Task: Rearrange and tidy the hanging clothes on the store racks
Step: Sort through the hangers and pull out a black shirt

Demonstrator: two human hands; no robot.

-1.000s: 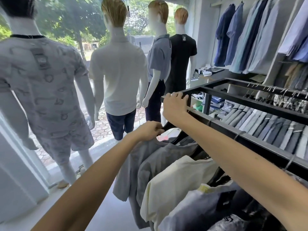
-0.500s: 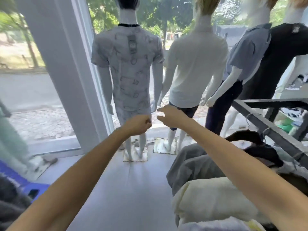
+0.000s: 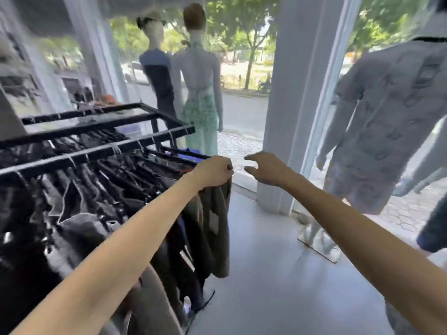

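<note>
**Left hand grips the end garment on the rack, right hand spread in the air**

Two bare forearms reach forward from the bottom of the view. The left hand (image 3: 214, 171) is curled tight around the top of a brownish garment (image 3: 217, 226), the last piece at the near end of the black clothes rack (image 3: 101, 126). That garment hangs straight down below the fist, beside a dense row of dark clothes (image 3: 96, 189) on hangers that fills the rack to the left. The right hand (image 3: 266, 169) hovers just beside the left, holding nothing, its fingers spread and loosely bent toward the fist. Below both lies a pale grey floor (image 3: 278, 274). Beyond the right hand stands a white pillar (image 3: 297, 93), and to its right a mannequin in a pale printed shirt and shorts (image 3: 387, 117). Farther back, past the rack, two mannequins (image 3: 200, 93) face the shop window, one in a green patterned dress.
</note>
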